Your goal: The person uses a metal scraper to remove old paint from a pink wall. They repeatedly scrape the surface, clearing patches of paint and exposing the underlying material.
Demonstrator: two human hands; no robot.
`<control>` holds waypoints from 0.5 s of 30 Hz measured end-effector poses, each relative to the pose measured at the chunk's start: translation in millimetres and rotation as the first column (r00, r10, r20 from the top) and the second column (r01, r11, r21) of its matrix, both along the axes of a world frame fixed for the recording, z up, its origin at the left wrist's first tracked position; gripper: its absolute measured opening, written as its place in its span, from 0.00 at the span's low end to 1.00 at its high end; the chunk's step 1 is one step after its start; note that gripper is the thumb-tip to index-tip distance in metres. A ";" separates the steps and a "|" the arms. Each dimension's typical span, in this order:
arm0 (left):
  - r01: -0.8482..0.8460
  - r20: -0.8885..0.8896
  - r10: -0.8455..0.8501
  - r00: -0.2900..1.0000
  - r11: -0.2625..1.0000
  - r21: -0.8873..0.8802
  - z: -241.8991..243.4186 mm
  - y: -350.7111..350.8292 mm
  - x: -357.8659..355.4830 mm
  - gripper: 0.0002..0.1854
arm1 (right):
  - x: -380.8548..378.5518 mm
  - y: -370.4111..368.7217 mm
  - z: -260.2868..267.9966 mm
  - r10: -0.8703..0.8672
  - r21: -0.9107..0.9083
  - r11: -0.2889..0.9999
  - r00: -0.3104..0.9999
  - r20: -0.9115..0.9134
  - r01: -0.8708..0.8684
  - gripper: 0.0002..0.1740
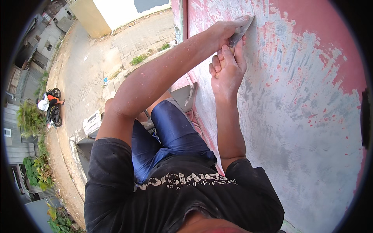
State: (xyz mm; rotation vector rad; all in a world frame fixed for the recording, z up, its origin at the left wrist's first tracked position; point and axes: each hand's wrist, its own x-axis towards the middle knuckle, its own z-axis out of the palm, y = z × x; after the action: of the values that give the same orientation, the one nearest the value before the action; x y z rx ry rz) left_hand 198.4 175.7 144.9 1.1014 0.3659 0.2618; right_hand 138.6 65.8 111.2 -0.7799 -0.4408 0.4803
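A scraper with a wide metal blade (239,32) meets the wall (291,96) with its far edge or corner. Its tan handle is wrapped by the fingers of my right hand (230,68). My left hand (230,29), reaching across from the left, grips the blade, thumb along its face and other fingers partly hidden behind it. Pale dust coats both hands. Around the blade the wall is scraped to patchy white and grey, with pink flecks. Solid pink paint (317,20) remains along the upper right.
A white pipe with a tap (190,90) stands at the wall's foot, near a pink hose (196,125). Left of my legs is a concrete ledge (76,151). Beyond runs a paved lane (87,64), where a person in a white head covering sits on a motorcycle (54,113).
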 end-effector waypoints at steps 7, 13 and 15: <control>0.164 0.038 -0.167 0.985 0.984 0.070 21.0 30.4 7.3 0.25 | 21.4 33.3 16.3 0.021 0.067 0.997 0.998 0.066 -0.026 0.28; 0.049 0.191 -0.037 0.981 0.997 -0.060 -26.3 42.4 -5.1 0.25 | 22.8 22.7 -39.4 0.148 0.003 0.989 0.974 0.170 -0.151 0.35; 0.004 0.117 -0.020 0.993 0.991 0.132 -63.1 37.0 -40.3 0.38 | 15.7 1.6 -66.7 0.195 -0.149 0.974 0.965 0.176 -0.170 0.37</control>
State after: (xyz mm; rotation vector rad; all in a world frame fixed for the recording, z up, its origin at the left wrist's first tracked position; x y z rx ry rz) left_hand 158.0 212.7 81.8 1.2116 0.2385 0.3429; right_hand 154.2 67.4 44.5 -0.9222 -0.6677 0.6147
